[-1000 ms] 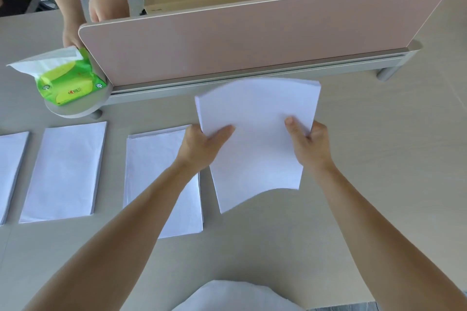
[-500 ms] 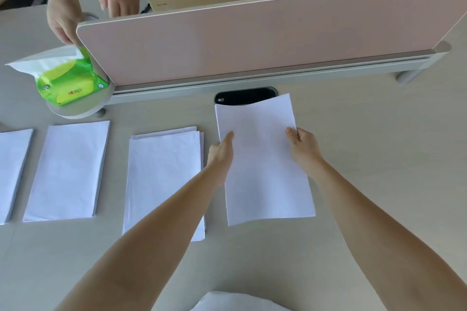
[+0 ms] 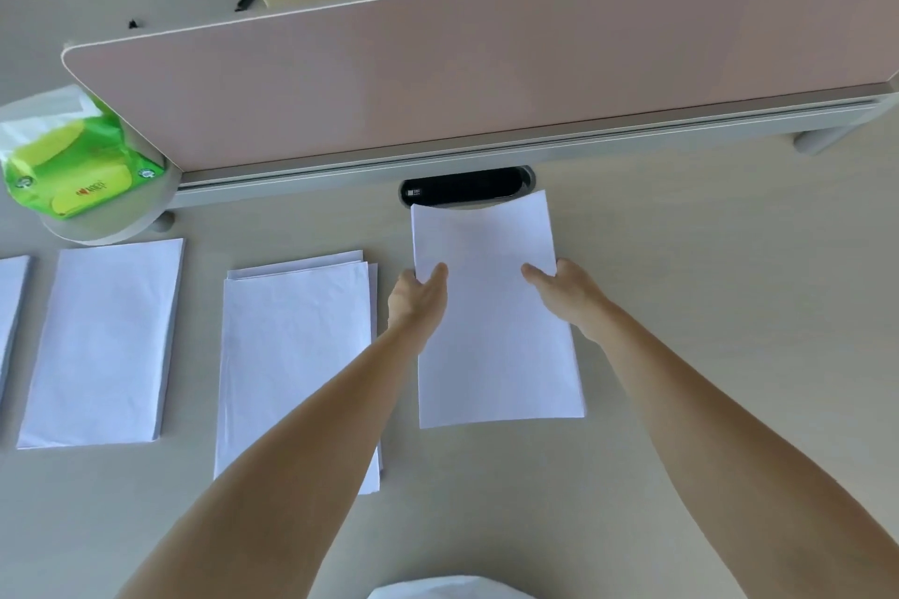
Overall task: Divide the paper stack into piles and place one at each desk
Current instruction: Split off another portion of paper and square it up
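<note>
My left hand (image 3: 417,299) and right hand (image 3: 566,294) pinch the paper pile (image 3: 491,355) on the surface (image 3: 729,306) (tissue pack (image 3: 73,170) label: unreadable).

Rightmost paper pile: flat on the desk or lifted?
Flat, as far as visible: the paper pile lies uncurled on the desk, far edge overlapping the cable slot, left hand and right hand pinching its sides.

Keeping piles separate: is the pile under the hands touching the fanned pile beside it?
Apart. Head view shows bare desk between the held pile and fanned pile.
</note>
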